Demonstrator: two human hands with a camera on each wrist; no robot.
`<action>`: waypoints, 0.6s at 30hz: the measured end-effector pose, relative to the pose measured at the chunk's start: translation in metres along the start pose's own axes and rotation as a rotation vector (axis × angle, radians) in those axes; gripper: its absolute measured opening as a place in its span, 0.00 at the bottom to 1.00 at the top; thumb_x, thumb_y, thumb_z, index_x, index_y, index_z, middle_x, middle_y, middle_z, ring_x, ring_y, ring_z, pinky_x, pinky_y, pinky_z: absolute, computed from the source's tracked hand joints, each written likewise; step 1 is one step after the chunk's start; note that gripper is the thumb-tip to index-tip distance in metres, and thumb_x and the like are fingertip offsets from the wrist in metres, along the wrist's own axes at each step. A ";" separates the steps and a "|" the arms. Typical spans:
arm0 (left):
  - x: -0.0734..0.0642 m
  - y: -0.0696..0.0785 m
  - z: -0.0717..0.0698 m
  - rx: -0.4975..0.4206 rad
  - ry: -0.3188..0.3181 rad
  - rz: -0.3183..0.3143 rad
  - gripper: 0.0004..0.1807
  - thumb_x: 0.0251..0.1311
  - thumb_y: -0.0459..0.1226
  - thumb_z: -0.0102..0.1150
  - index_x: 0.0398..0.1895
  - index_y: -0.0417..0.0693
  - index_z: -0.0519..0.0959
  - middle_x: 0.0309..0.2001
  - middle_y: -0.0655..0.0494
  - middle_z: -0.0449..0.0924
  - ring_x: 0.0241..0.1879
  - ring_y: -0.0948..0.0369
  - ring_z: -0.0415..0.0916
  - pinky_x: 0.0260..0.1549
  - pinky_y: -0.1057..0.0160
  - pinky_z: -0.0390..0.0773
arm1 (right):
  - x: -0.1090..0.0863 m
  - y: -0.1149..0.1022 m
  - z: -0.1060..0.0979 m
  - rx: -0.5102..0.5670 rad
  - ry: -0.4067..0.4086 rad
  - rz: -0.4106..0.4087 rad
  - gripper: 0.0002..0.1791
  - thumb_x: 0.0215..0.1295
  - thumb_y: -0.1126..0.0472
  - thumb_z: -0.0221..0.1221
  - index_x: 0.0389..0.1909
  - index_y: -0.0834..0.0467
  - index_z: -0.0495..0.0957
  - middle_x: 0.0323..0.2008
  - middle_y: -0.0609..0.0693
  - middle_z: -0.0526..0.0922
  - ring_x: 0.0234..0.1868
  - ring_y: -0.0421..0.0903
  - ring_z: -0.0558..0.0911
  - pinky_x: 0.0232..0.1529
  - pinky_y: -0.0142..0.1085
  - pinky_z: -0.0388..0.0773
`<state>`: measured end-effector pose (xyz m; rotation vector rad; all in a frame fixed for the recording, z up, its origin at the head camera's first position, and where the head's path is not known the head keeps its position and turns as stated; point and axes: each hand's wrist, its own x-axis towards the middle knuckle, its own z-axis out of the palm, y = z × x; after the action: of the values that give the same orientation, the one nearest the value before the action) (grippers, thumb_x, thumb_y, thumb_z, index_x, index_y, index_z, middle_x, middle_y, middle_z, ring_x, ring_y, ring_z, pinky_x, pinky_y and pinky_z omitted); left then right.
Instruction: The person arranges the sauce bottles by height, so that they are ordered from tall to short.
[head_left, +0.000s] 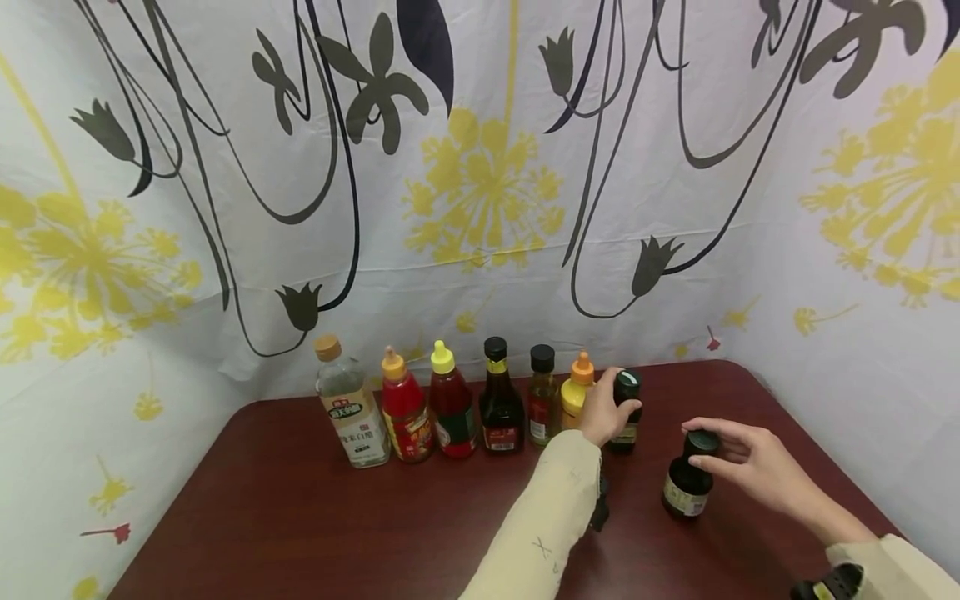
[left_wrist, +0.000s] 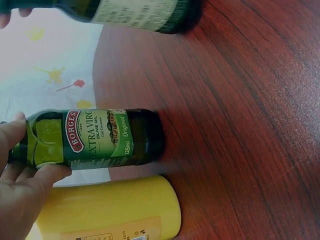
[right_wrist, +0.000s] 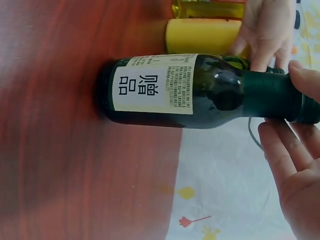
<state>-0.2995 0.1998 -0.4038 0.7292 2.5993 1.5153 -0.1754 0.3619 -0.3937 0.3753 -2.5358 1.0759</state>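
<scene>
My left hand (head_left: pixel 600 410) grips the upper part of a green olive oil bottle (left_wrist: pixel 95 139), which stands upright at the right end of a row of bottles. Its label reads Borges Extra Virgin, and its dark green cap (head_left: pixel 627 382) shows above the fingers. Close beside it on the left is a yellow squeeze bottle (left_wrist: pixel 112 210) with an orange tip. Further right and nearer, my right hand (head_left: pixel 761 467) holds a second dark green bottle (right_wrist: pixel 150 90) by its neck and cap, thumb on one side and fingers on the other. That bottle has a cream label and tilts slightly.
Left of the yellow bottle stand a small black-capped bottle (head_left: pixel 542 400), a dark sauce bottle (head_left: pixel 500 408), two red squeeze bottles, one yellow-tipped (head_left: pixel 452 408) and one orange-tipped (head_left: pixel 405 412), and a clear bottle (head_left: pixel 352 408). A patterned cloth (head_left: pixel 480 317) hangs behind the dark red table (head_left: pixel 337 533).
</scene>
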 end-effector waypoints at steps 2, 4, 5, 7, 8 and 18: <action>0.000 -0.001 0.000 0.002 0.000 -0.002 0.22 0.54 0.36 0.59 0.54 0.51 0.68 0.46 0.55 0.74 0.44 0.61 0.73 0.38 0.68 0.73 | 0.004 0.000 -0.003 -0.002 0.014 0.013 0.20 0.52 0.63 0.63 0.47 0.59 0.75 0.43 0.34 0.75 0.41 0.26 0.74 0.33 0.24 0.74; 0.001 -0.001 0.001 0.008 -0.001 -0.001 0.22 0.54 0.36 0.58 0.54 0.51 0.67 0.47 0.55 0.74 0.44 0.61 0.73 0.38 0.68 0.72 | 0.009 0.000 -0.007 -0.013 0.037 0.028 0.20 0.53 0.62 0.62 0.48 0.59 0.74 0.42 0.33 0.74 0.41 0.24 0.73 0.34 0.22 0.73; 0.001 -0.002 0.001 0.010 -0.001 0.002 0.22 0.55 0.36 0.58 0.54 0.51 0.67 0.47 0.55 0.74 0.44 0.61 0.73 0.38 0.68 0.72 | 0.012 -0.001 -0.009 -0.019 0.049 0.033 0.20 0.53 0.62 0.62 0.48 0.59 0.74 0.42 0.34 0.74 0.41 0.23 0.73 0.34 0.21 0.72; 0.001 -0.002 0.002 0.009 -0.004 0.007 0.23 0.55 0.36 0.58 0.54 0.51 0.67 0.47 0.55 0.74 0.44 0.62 0.73 0.38 0.68 0.73 | 0.018 -0.001 -0.012 -0.021 0.066 0.046 0.20 0.53 0.62 0.62 0.49 0.60 0.74 0.42 0.35 0.74 0.41 0.22 0.72 0.34 0.20 0.72; 0.002 -0.003 0.002 0.012 -0.003 0.011 0.22 0.55 0.36 0.58 0.54 0.51 0.67 0.46 0.55 0.74 0.44 0.62 0.73 0.38 0.68 0.72 | 0.022 -0.001 -0.014 -0.025 0.074 0.051 0.20 0.54 0.62 0.62 0.49 0.60 0.74 0.42 0.35 0.74 0.40 0.22 0.72 0.34 0.20 0.72; 0.000 -0.003 0.003 0.016 0.004 0.027 0.22 0.55 0.36 0.58 0.53 0.51 0.67 0.46 0.55 0.74 0.43 0.62 0.73 0.38 0.68 0.72 | 0.050 0.003 -0.014 -0.041 0.120 0.096 0.20 0.55 0.58 0.61 0.49 0.60 0.74 0.46 0.49 0.75 0.39 0.22 0.70 0.35 0.18 0.70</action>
<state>-0.3001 0.2015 -0.4080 0.7664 2.6180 1.5058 -0.2185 0.3691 -0.3653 0.1749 -2.4864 1.0463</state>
